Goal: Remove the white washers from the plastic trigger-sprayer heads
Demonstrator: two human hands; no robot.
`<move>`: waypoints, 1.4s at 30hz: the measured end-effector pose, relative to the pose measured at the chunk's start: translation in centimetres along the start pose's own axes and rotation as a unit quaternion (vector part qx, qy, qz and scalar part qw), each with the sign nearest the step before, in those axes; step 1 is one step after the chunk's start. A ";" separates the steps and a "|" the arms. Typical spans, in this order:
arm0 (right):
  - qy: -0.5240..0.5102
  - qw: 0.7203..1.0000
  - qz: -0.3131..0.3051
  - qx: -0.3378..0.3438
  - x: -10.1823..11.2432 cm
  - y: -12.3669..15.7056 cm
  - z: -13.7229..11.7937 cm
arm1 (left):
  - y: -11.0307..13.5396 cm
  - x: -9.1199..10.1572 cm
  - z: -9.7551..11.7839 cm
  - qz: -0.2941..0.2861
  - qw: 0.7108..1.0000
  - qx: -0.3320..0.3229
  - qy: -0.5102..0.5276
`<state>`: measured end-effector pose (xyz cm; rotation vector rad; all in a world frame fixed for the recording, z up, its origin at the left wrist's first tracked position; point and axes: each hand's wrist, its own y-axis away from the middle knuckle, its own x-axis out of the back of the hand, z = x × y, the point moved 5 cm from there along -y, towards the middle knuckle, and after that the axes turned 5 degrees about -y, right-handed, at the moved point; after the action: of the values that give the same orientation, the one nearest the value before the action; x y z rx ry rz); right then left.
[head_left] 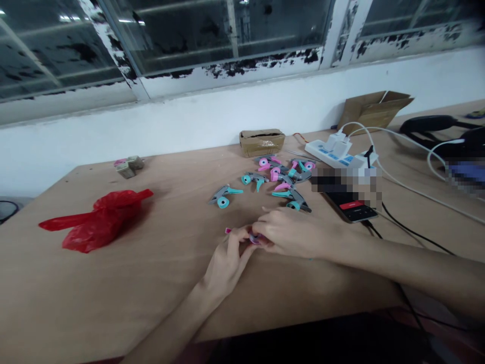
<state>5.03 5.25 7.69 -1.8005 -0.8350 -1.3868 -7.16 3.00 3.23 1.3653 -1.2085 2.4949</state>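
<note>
My left hand (228, 258) and my right hand (284, 230) meet near the front of the table. Both sets of fingers are closed around one small pink and purple plastic part (255, 238), mostly hidden by the fingertips. A bright pink tip (228, 230) sticks out just left of my left fingers. Beyond the hands lie several small grey plastic pieces with pink or teal levers and round ends. Closest to my right hand is a grey piece with a teal lever (297, 197). Another grey and teal piece (223, 196) rests farther left, apart from the pile.
A crumpled red plastic bag (109, 215) lies at left, with small blocks (130, 167) behind it. A small cardboard box (262, 142) stands behind the pieces. To the right are a phone (350, 202), a white power strip (322, 151), cables and an open carton (369, 114).
</note>
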 end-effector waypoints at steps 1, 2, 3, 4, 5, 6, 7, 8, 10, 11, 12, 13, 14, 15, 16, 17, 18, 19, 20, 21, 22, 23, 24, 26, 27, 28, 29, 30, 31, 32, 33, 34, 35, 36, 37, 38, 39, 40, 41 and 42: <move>0.003 1.000 0.001 0.002 0.1 -0.1 -0.1 | 0.0 0.0 0.1 0.001 1.000 -0.004 -0.004; 0.004 1.000 0.003 0.004 0.1 -0.1 -0.1 | 0.1 0.0 0.2 0.002 1.000 -0.009 -0.009; 0.006 1.000 0.005 0.004 0.2 -0.1 -0.2 | 0.1 0.0 0.2 0.003 1.000 -0.012 -0.013; 0.008 1.000 0.006 0.004 0.2 -0.1 -0.2 | 0.2 -0.1 0.3 0.004 1.000 -0.014 -0.016; 0.012 1.000 0.006 0.004 0.2 -0.2 -0.2 | 0.3 -0.1 0.3 0.002 1.000 -0.016 -0.017; 0.017 1.000 0.004 0.004 0.1 -0.2 -0.2 | 0.3 -0.1 0.3 -0.001 1.000 -0.016 -0.018; 0.023 1.000 0.000 0.004 0.0 -0.2 -0.3 | 0.4 -0.2 0.3 -0.003 1.000 -0.016 -0.019; 0.029 1.000 -0.003 0.005 0.0 -0.3 -0.3 | 0.4 -0.2 0.3 -0.005 1.000 -0.017 -0.020; 0.041 0.999 -0.005 0.008 -0.2 -0.4 -0.5 | 0.5 -0.1 0.2 -0.008 1.000 -0.017 -0.019; 0.045 0.999 -0.003 0.010 -0.3 -0.4 -0.5 | 0.5 -0.1 0.2 -0.007 1.000 -0.019 -0.017; 0.047 0.999 0.000 0.010 -0.3 -0.5 -0.5 | 0.4 -0.1 0.2 -0.005 1.000 -0.021 -0.014; 0.045 0.999 0.000 0.008 -0.4 -0.5 -0.4 | 0.4 0.0 0.2 -0.005 1.000 -0.024 -0.012; 0.041 0.999 -0.001 0.004 -0.5 -0.5 -0.2 | 0.3 0.0 0.2 -0.003 1.000 -0.026 -0.011; 0.034 0.999 -0.002 -0.005 -0.6 -0.5 0.0 | 0.2 0.0 0.2 0.000 1.000 -0.026 -0.011; 0.022 1.000 0.001 -0.014 -0.6 -0.5 0.3 | 0.0 0.1 0.2 0.004 1.000 -0.024 -0.011; 0.004 1.000 0.008 -0.023 -0.6 -0.4 0.7 | -0.1 0.1 0.1 0.007 1.000 -0.017 -0.009; -0.019 0.999 0.019 -0.028 -0.5 -0.3 1.0 | -0.2 0.1 0.0 0.013 1.000 -0.007 -0.005; -0.044 0.998 0.033 -0.029 -0.4 -0.1 1.3 | -0.3 0.1 -0.1 0.018 1.000 0.004 0.001; -0.067 0.996 0.049 -0.027 -0.2 0.1 1.5 | -0.3 0.0 -0.2 0.023 1.000 0.014 0.007; -0.084 0.994 0.062 -0.024 0.0 0.3 1.7 | -0.4 0.0 -0.2 0.025 0.999 0.022 0.013; -0.094 0.993 0.070 -0.019 0.1 0.5 1.8 | -0.3 0.0 -0.3 0.028 0.999 0.026 0.018; -0.095 0.993 0.075 -0.014 0.2 0.7 1.8 | -0.3 0.0 -0.3 0.030 0.999 0.026 0.022; -0.090 0.993 0.076 -0.008 0.3 0.8 1.8 | -0.3 0.0 -0.3 0.030 0.999 0.024 0.025; -0.077 0.994 0.072 0.012 0.3 1.1 1.6 | -0.4 0.2 -0.3 0.030 0.999 0.014 0.025; -0.076 0.994 0.072 0.023 0.3 1.2 1.6 | -0.5 0.2 -0.2 0.025 0.999 0.006 0.022; -0.079 0.993 0.076 0.034 0.2 1.3 1.5 | -0.6 0.3 -0.1 0.016 1.000 -0.003 0.018; -0.083 0.992 0.082 0.045 0.2 1.5 1.5 | -0.7 0.3 0.1 0.003 1.000 -0.013 0.013; -0.087 0.991 0.090 0.056 0.1 1.6 1.4 | -0.9 0.4 0.2 -0.011 1.000 -0.023 0.008; -0.090 0.989 0.097 0.065 0.0 1.7 1.4 | -1.0 0.4 0.4 -0.023 0.999 -0.031 0.005; -0.090 0.988 0.102 0.072 -0.1 1.8 1.4 | -1.1 0.4 0.5 -0.031 0.999 -0.039 0.001; -0.086 0.988 0.106 0.077 -0.2 1.9 1.4 | -1.2 0.4 0.6 -0.034 0.998 -0.045 -0.001; -0.081 0.987 0.110 0.081 -0.4 2.0 1.4 | -1.2 0.4 0.7 -0.035 0.998 -0.050 -0.003; -0.076 0.987 0.113 0.082 -0.5 2.1 1.4 | -1.1 0.3 0.7 -0.032 0.998 -0.054 -0.004; -0.071 0.987 0.117 0.084 -0.6 2.1 1.3 | -1.0 0.3 0.7 -0.027 0.998 -0.057 -0.005; -0.066 0.987 0.121 0.087 -0.8 2.1 1.3 | -0.9 0.3 0.7 -0.023 0.998 -0.060 -0.005; -0.064 0.986 0.126 0.088 -0.9 2.2 1.3 | -0.8 0.3 0.7 -0.021 0.998 -0.066 -0.006; -0.064 0.986 0.130 0.088 -1.0 2.2 1.3 | -0.7 0.3 0.7 -0.021 0.997 -0.071 -0.006; -0.067 0.985 0.133 0.085 -1.1 2.2 1.4 | -0.6 0.3 0.7 -0.020 0.997 -0.075 -0.006; -0.072 0.985 0.137 0.081 -1.2 2.2 1.4 | -0.5 0.3 0.6 -0.017 0.997 -0.077 -0.004; -0.080 0.984 0.141 0.075 -1.2 2.3 1.5 | -0.5 0.4 0.6 -0.008 0.997 -0.077 0.000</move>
<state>7.41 5.19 5.89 -1.8457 -0.7131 -0.9850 -6.79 2.83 3.97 1.3330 -1.3517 2.3342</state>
